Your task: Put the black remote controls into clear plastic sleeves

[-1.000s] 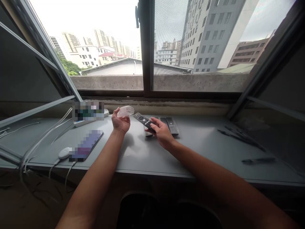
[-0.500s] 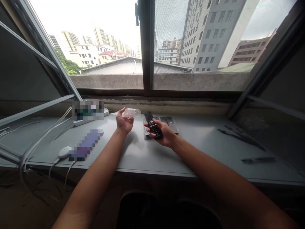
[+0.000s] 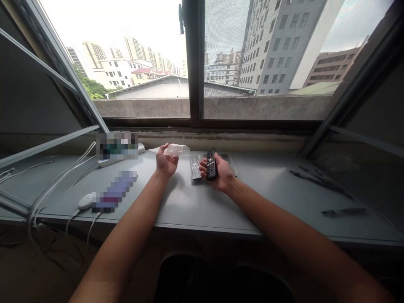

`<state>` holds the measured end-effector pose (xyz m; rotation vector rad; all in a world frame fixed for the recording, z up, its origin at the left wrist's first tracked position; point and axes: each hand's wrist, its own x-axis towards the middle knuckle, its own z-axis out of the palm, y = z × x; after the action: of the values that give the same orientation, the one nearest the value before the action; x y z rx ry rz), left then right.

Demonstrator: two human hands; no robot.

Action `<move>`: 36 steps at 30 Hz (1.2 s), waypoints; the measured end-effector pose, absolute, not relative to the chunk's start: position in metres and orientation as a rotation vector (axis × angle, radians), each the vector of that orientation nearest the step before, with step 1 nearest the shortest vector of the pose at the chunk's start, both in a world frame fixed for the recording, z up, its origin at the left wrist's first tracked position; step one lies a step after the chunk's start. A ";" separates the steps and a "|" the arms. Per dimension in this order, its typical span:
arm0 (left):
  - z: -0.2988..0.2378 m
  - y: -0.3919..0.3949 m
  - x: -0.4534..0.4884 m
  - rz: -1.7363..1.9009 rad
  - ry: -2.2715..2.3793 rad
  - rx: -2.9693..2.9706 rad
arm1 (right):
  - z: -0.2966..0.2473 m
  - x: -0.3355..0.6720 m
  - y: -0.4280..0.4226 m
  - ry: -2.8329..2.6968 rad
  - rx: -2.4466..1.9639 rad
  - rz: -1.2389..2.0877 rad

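My right hand (image 3: 222, 172) is closed around a black remote control (image 3: 211, 164), its button side turned partly to the left. The remote stands tilted with its far end up. In my left hand (image 3: 166, 162) is a clear plastic sleeve (image 3: 176, 150), pinched near one end with its open mouth toward the right. The sleeve and the remote are apart. Behind and under my right hand, a clear plastic package (image 3: 196, 168) lies on the grey table; it holds dark items, and my hand and the remote hide part of it.
To the left are a white power strip (image 3: 139, 148), a white round charger (image 3: 85, 201) with cables, and a blurred-out purple item (image 3: 115, 193). Dark cables (image 3: 322, 182) and a dark slim object (image 3: 342, 211) lie at the right. Behind the table (image 3: 268, 202) rises a window.
My right hand has turned the remote more upright and moved it slightly right, away from the sleeve. My left hand, still holding the sleeve, has shifted slightly right.
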<state>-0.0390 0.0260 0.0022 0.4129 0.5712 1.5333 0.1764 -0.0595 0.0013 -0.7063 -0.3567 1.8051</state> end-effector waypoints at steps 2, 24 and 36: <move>0.002 0.026 -0.038 1.530 0.583 0.417 | 0.001 0.178 -0.058 -0.382 -0.675 1.821; 0.002 0.025 -0.037 1.504 0.579 0.490 | 0.001 0.182 -0.057 -0.406 -0.632 1.920; 0.002 0.025 -0.037 1.499 0.589 0.505 | 0.005 0.177 -0.064 -0.517 -0.630 1.858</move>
<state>-0.0375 0.0251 0.0021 0.5050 0.5894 1.4993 0.1775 -0.0640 0.0053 -0.6304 -0.5167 1.8578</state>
